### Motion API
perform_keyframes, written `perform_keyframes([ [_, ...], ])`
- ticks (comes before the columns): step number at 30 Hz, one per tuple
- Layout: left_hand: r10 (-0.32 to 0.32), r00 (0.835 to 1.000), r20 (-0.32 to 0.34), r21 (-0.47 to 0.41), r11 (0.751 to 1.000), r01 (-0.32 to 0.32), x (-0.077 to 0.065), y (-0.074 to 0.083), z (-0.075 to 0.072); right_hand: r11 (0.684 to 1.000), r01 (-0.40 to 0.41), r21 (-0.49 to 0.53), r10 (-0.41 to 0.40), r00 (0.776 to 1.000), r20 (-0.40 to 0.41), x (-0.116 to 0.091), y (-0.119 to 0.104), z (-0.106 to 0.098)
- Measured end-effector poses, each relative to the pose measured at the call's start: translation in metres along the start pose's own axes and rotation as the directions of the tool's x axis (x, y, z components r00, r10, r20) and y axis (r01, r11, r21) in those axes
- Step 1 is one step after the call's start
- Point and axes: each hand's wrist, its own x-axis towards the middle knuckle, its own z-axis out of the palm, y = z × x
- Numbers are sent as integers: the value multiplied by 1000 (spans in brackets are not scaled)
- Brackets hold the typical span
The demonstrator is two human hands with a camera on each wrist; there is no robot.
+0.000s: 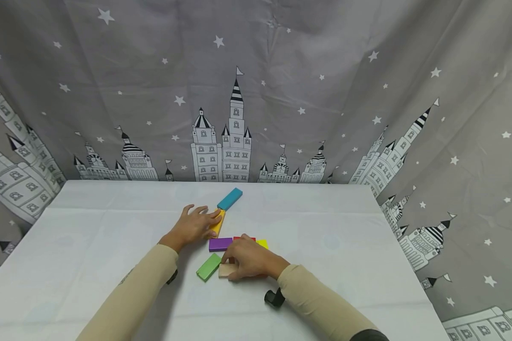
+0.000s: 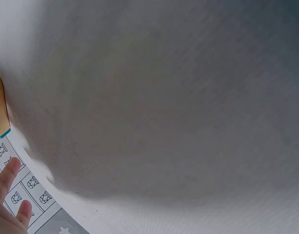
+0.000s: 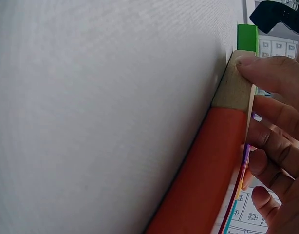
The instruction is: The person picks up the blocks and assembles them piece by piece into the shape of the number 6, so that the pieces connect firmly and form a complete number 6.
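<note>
Wooden and pale, the plain block (image 1: 227, 271) lies flat on the white surface (image 1: 324, 227), about midway between its left and right edges. It sits between the thumb and forefinger of the right grip (image 1: 251, 258), which is closed to the block's width and pinches it; the thumb presses the long side towards the near edge. The other fingers of that grip spread beyond the wood. An orange-red block (image 3: 193, 180) meets the wooden one end to end, on the side towards the right edge. At the other end a green block (image 1: 209, 267) lies aslant, its corner close by; whether they touch is hard to tell.

Farther towards the far edge runs a row: purple block (image 1: 220, 245), red block (image 1: 244, 237), yellow block (image 1: 262, 244), the last two partly covered by the right grip. Beyond the purple one, the left grip (image 1: 192, 226) touches an amber block (image 1: 217, 223), its outer fingers spread; whether it pinches the block cannot be told. A blue block (image 1: 230, 199) lies nearest the far edge, past which hangs a grey curtain (image 1: 290, 61) printed with castles and stars.
</note>
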Motion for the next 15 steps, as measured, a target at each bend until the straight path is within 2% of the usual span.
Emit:
perform_keyframes([
  [7, -13, 1000, 12, -5, 1000, 13, 0, 0, 0, 999, 8, 33, -8, 1000, -12, -1, 0, 0],
  [15, -6, 1000, 6, -2, 1000, 6, 1, 0, 1, 1000, -2, -17, 2, 1000, -2, 1, -2, -8],
])
